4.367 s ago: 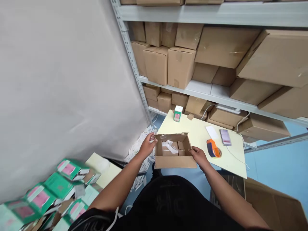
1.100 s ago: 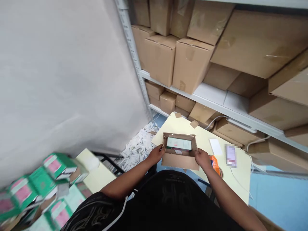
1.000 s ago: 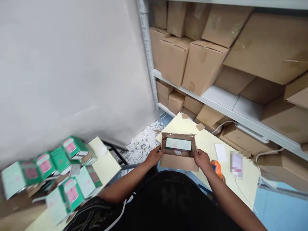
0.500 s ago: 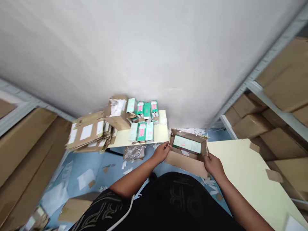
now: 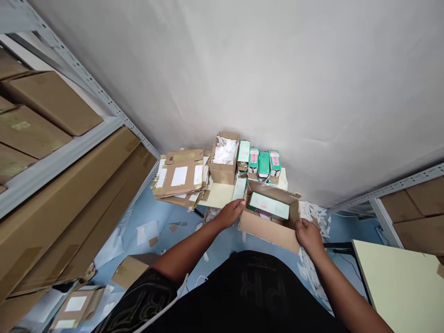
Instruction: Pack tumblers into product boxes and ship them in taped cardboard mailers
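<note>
While the left hand (image 5: 231, 213) pinches the left end of a brown cardboard carton (image 5: 268, 231), the right hand (image 5: 309, 236) grips its right end, so that the carton hangs between them in front of the wearer's black shirt (image 5: 256, 291). On the left, thumb and fingers are drawn close together, with only the thickness of the cardboard seeming to part them near the front corner; the carton partly covers the fingertips, so how each one lies cannot be told. On the right, the fingers are bent in against the end wall near the front corner, again with little gap, and where their tips end is not clear. Neither hand touches the white-and-green box (image 5: 269, 205), which lies lengthwise inside the carton, slightly slanted, its pale side up. The carton's top is uncovered and its front flap folds outward toward the wearer. Just beyond it, a row of green boxes (image 5: 264, 163) stands on a cream table (image 5: 218, 196) by the wall, beside a box of white paper (image 5: 222, 175) and a stack of flattened cardboard (image 5: 180, 175). White paper strips (image 5: 314, 282) litter the blue floor (image 5: 218, 249) below the right hand, and another cream table (image 5: 398, 282) stands farther right.
</note>
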Demonstrator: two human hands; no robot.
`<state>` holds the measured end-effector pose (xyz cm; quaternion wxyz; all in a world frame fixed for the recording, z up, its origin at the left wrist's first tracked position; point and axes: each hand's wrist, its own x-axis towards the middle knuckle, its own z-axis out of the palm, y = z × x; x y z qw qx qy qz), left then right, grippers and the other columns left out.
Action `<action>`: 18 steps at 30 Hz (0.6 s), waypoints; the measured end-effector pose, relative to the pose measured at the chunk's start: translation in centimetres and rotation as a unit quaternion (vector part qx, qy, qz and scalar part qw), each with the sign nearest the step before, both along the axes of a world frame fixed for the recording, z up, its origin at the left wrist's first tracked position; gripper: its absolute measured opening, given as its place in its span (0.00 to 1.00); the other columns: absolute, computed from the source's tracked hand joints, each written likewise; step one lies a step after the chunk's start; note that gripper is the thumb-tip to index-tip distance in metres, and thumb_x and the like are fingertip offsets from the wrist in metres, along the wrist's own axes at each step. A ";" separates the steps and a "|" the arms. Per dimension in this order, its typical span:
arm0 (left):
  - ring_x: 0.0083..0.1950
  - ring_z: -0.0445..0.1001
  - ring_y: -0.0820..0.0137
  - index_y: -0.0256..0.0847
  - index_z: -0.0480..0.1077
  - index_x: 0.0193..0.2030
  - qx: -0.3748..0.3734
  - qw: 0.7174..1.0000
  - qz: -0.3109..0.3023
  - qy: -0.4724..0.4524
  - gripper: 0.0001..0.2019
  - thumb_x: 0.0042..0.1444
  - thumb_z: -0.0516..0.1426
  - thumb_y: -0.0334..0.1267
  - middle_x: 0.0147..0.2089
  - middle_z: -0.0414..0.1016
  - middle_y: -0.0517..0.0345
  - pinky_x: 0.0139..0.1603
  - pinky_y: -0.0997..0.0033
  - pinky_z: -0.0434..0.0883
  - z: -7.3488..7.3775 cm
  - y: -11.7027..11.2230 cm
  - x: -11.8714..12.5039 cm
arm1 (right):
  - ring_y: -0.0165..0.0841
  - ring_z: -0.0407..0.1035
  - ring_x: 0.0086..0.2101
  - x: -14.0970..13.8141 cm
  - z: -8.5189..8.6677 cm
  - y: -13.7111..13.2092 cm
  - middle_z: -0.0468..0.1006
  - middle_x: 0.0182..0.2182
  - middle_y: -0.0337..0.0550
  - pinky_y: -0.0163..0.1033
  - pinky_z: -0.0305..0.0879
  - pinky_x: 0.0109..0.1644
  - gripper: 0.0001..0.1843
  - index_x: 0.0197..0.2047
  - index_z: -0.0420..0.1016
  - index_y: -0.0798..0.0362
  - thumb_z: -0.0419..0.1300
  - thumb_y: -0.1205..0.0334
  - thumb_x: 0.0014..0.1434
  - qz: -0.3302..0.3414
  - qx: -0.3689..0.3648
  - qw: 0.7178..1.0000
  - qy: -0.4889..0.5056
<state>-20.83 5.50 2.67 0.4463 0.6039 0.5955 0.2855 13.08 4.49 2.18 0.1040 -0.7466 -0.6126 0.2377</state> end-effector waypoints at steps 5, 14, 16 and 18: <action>0.46 0.79 0.60 0.41 0.78 0.46 -0.002 0.997 0.039 0.065 0.24 0.66 0.48 0.56 0.46 0.83 0.52 0.47 0.64 0.73 2.2 5.3 -6.3 | 0.42 0.75 0.38 -3.3 0.3 2.9 0.83 0.35 0.52 0.37 0.58 0.35 0.24 0.37 0.81 0.52 0.46 0.50 0.66 0.015 -0.019 1.000 0.018; 0.50 0.77 0.61 0.38 0.78 0.50 0.086 0.955 0.090 0.270 0.15 0.62 0.57 0.42 0.49 0.81 0.49 0.51 0.66 0.71 3.5 18.7 -11.6 | 0.41 0.75 0.39 -6.5 -0.9 10.4 0.83 0.35 0.51 0.37 0.57 0.35 0.22 0.36 0.80 0.52 0.48 0.51 0.66 0.108 -0.055 0.992 0.027; 0.54 0.76 0.58 0.38 0.78 0.53 0.088 0.942 0.065 0.318 0.16 0.62 0.57 0.41 0.53 0.80 0.46 0.55 0.64 0.70 2.9 21.2 -11.8 | 0.41 0.75 0.39 -6.9 -1.1 12.1 0.83 0.35 0.50 0.37 0.57 0.36 0.21 0.36 0.79 0.51 0.48 0.51 0.66 0.127 -0.063 0.989 0.036; 0.59 0.73 0.56 0.38 0.76 0.58 0.069 0.933 0.027 0.352 0.19 0.62 0.58 0.41 0.59 0.77 0.45 0.60 0.63 0.68 2.1 23.3 -11.8 | 0.41 0.75 0.39 -7.1 -1.3 13.6 0.83 0.35 0.49 0.36 0.57 0.36 0.21 0.35 0.79 0.51 0.49 0.51 0.66 0.144 -0.069 0.986 0.047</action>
